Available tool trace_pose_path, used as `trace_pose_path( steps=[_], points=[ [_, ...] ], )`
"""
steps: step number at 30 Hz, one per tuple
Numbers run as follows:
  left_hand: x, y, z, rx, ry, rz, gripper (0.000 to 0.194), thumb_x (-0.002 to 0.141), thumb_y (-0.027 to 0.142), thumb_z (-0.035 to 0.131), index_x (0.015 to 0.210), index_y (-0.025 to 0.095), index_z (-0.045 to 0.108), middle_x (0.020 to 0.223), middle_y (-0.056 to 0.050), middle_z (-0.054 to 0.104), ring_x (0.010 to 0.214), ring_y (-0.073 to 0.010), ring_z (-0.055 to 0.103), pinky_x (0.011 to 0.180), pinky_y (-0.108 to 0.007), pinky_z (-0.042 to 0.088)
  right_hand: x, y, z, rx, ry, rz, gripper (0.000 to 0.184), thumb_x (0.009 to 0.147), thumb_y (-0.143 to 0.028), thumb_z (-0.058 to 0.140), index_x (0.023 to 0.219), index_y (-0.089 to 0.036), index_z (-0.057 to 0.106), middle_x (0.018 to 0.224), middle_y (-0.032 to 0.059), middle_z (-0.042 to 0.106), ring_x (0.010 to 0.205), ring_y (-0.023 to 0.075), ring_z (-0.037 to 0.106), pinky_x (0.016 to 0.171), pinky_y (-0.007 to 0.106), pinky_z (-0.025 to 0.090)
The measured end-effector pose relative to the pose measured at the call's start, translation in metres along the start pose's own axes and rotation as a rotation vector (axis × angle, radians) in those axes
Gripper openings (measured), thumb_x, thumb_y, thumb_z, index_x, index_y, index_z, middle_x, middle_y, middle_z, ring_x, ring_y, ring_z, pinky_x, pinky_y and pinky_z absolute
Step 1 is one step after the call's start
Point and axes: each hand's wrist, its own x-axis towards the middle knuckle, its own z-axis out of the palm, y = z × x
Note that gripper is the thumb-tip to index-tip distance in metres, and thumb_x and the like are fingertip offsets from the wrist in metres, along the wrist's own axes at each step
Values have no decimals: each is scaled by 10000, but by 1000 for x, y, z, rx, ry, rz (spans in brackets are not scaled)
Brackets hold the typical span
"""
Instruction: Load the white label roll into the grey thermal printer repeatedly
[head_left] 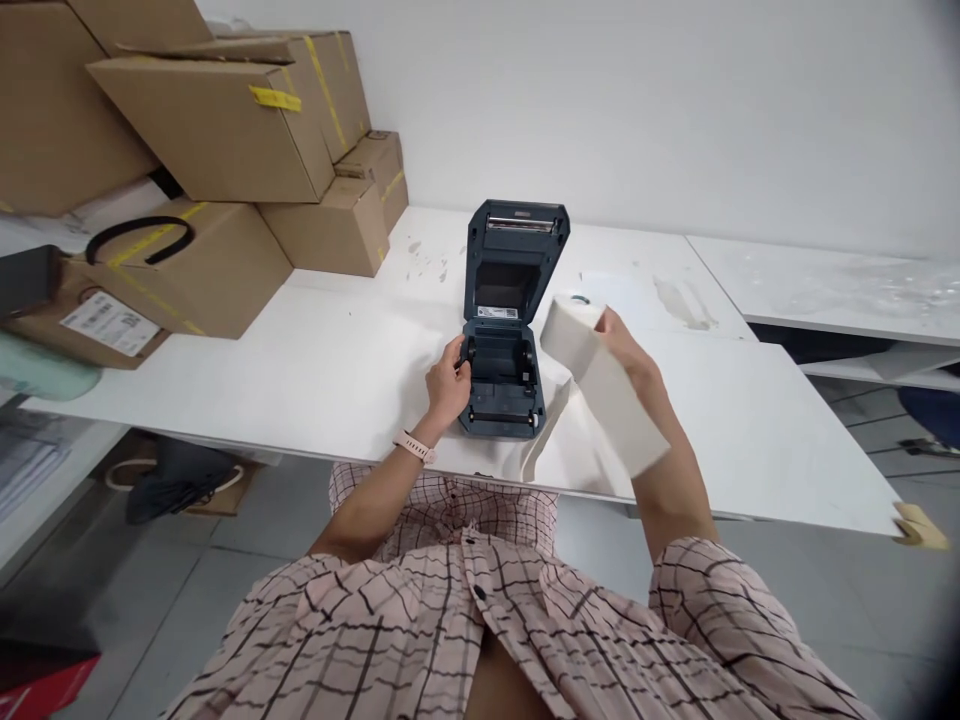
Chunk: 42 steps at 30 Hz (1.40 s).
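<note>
A dark label printer [501, 405] stands near the table's front edge with its lid [517, 255] tipped up and back. The bay inside it is bare, with roll holders at its two sides. My left hand [448, 385] grips the printer's left side, fingers curled over the rim. To the right of the printer, my right hand [626, 350] holds a roll of white labels [574, 325] by its right side. A loose strip [622, 410] hangs from the roll toward me. Below it, another piece of pale paper [551, 430] lies by the printer.
Several cardboard boxes [225, 130] are piled at the table's left end, one with a black strap [142, 225] on it. A white wall [645, 110] rises behind the white table [337, 350]. Yellow-brown tape [921, 525] covers the right corner.
</note>
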Motion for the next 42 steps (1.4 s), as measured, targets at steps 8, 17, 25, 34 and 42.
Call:
trace_pose_path(
  steps=[8, 17, 25, 34, 42],
  points=[
    [1, 2, 0, 28, -9, -14, 557, 952, 123, 498, 1498, 232, 503, 1401, -122, 707, 1322, -303, 660, 1127, -533, 495, 32, -74, 78, -863, -554, -132, 685, 686, -442, 840, 1280, -187, 615, 1273, 146, 701, 1127, 364, 672, 925, 465, 528],
    [1, 2, 0, 35, 3, -33, 541, 945, 134, 510, 1466, 277, 543, 1376, -79, 727, 1306, -278, 670, 1122, -488, 497, 35, -45, 100, -1010, -585, -43, 706, 835, -491, 757, 1425, -155, 563, 1367, 194, 680, 1231, 397, 658, 994, 490, 522],
    [0, 1, 0, -1, -3, -23, 465, 965, 166, 499, 1403, 269, 616, 1394, -69, 715, 1262, -267, 687, 1110, -450, 515, -80, -56, 103, -760, -424, -338, 476, 1047, -428, 522, 1462, -201, 577, 1520, 143, 601, 1430, 347, 547, 1155, 562, 490],
    [0, 2, 0, -9, -58, -36, 440, 991, 213, 466, 1403, 231, 622, 1457, -81, 672, 1340, -265, 627, 1164, -431, 467, -123, -42, 150, -830, -169, -245, 493, 1076, -421, 439, 1475, -162, 570, 1618, 175, 488, 1537, 359, 421, 1207, 594, 446],
    [-12, -1, -2, -210, -151, -70, 524, 1018, 417, 501, 1511, 239, 513, 1622, -102, 507, 1506, -291, 469, 1239, -465, 392, -126, -38, 151, -738, -108, -264, 469, 1059, -431, 506, 1463, -205, 580, 1612, 151, 503, 1536, 348, 428, 1191, 602, 466]
  ],
)
